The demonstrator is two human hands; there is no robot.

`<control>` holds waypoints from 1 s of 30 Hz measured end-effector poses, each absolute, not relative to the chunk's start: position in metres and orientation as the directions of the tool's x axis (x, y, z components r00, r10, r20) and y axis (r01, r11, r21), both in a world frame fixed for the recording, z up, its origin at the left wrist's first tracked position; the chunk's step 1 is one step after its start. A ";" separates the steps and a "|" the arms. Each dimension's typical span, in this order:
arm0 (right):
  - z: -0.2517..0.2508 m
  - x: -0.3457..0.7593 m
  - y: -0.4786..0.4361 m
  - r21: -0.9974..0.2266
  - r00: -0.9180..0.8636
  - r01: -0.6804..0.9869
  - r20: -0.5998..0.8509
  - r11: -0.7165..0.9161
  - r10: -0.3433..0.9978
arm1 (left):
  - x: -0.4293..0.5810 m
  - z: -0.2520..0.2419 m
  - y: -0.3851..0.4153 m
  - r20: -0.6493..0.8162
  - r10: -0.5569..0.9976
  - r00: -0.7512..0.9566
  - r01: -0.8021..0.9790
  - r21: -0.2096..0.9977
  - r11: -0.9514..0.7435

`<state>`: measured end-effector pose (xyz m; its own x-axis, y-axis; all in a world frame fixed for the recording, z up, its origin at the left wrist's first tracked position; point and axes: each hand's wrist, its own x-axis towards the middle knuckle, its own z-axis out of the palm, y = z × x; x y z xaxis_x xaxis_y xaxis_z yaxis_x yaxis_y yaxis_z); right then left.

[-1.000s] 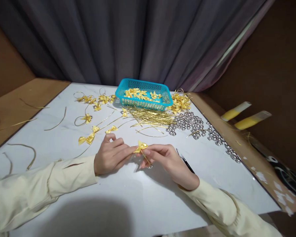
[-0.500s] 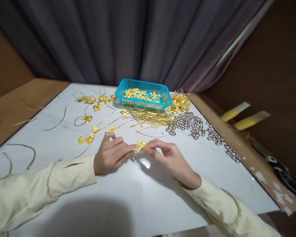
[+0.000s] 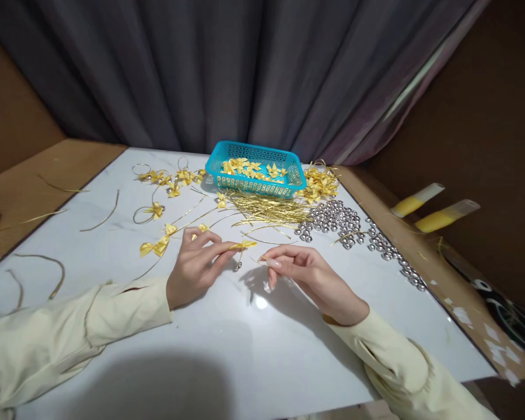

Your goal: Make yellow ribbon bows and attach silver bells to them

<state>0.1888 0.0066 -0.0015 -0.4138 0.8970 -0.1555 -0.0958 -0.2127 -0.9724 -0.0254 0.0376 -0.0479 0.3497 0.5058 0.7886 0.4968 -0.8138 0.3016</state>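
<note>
Between the fingertips of my left hand (image 3: 199,262) is a yellow ribbon bow (image 3: 245,245), held above the table and seen nearly edge-on. A small silver bell (image 3: 238,266) hangs just under the bow. To the right, my right hand (image 3: 312,277) has its thumb and forefinger pinched on a thin gold wire (image 3: 259,259), whose end points toward the bow; whether the wire joins the bow I cannot tell. Just beyond my left hand lie more yellow bows (image 3: 155,247). A bundle of gold wire ties (image 3: 266,209) lies beyond both hands.
A turquoise basket (image 3: 256,188) with yellow bows stands at the back. Beside it is a heap of bows (image 3: 321,182). Many silver bells (image 3: 335,219) spread down the right side. Loose wires (image 3: 56,268) lie at left. Black-handled scissors (image 3: 507,321) and glue-like tubes (image 3: 448,214) are at far right.
My right hand has drawn away from the bow, to the right, with a thin wire now showing at its fingertips. My left hand has tilted the bow and raised it slightly.
</note>
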 end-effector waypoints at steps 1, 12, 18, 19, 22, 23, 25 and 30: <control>-0.001 0.189 0.006 -0.978 -0.407 -0.086 -0.139 -0.189 0.903 | -0.024 -0.047 0.037 0.761 0.562 0.324 0.486 0.376 -0.789; 0.001 0.191 0.003 -0.991 -0.320 -0.114 -0.028 -0.068 0.947 | -0.013 -0.026 0.024 -0.003 0.940 0.341 0.055 0.998 -0.016; 0.001 0.192 0.005 -0.970 -0.312 -0.224 -0.015 -0.089 0.950 | -0.013 -0.031 0.023 -0.120 0.868 0.481 -0.039 0.987 0.158; 0.001 0.192 0.005 -0.968 -0.307 -0.229 -0.026 -0.100 0.951 | -0.013 -0.032 0.023 -0.142 0.857 0.496 -0.046 0.981 0.189; 0.001 0.193 0.007 -0.962 -0.304 -0.247 -0.039 -0.118 0.952 | -0.012 -0.032 0.022 -0.212 0.826 0.522 -0.084 0.951 0.297; 0.001 0.193 0.008 -0.961 -0.302 -0.253 -0.033 -0.113 0.953 | -0.012 -0.032 0.022 -0.236 0.816 0.528 -0.097 0.938 0.334; -0.001 0.192 0.008 -0.969 -0.280 -0.235 -0.004 -0.072 0.960 | -0.012 -0.032 0.022 -0.276 0.798 0.535 -0.118 0.911 0.395; -0.008 0.189 0.000 -0.912 -0.096 0.156 0.369 0.380 0.925 | -0.013 -0.034 0.023 -0.317 0.782 0.536 -0.156 0.874 0.461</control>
<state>0.1893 -0.0003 -0.0083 -0.0961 0.9246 0.3686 0.1560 0.3797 -0.9118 -0.0130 0.0234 -0.0343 0.5362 0.7825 -0.3167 -0.1563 0.4608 0.8736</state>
